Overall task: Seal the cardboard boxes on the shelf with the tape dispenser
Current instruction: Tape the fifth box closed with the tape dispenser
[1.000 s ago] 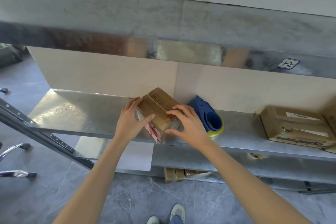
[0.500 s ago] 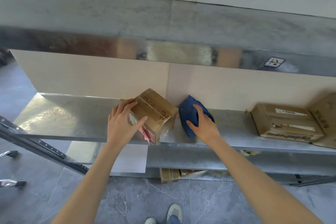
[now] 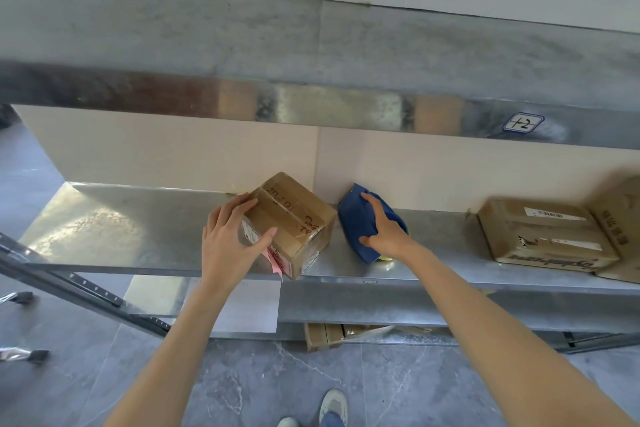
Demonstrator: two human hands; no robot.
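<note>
A small cardboard box (image 3: 294, 215) with handwriting on its taped top sits turned at an angle at the front of the metal shelf (image 3: 138, 229). My left hand (image 3: 232, 239) grips its left corner, fingers on top and thumb on the near side. Just right of the box lies the blue tape dispenser (image 3: 356, 222) with a yellow roll showing under it. My right hand (image 3: 384, 229) wraps around the dispenser, thumb on its near side. A larger flat cardboard box (image 3: 543, 236) lies further right on the same shelf.
Another box (image 3: 620, 218) leans at the far right edge. An upper shelf (image 3: 311, 45) overhangs close above. More cardboard (image 3: 329, 334) lies on the lowest level. A slanted metal rail (image 3: 79, 288) crosses at the left. My shoes (image 3: 332, 409) stand on the grey floor.
My right hand left the small box, moved right and took hold of the blue tape dispenser. My left hand stayed on the box.
</note>
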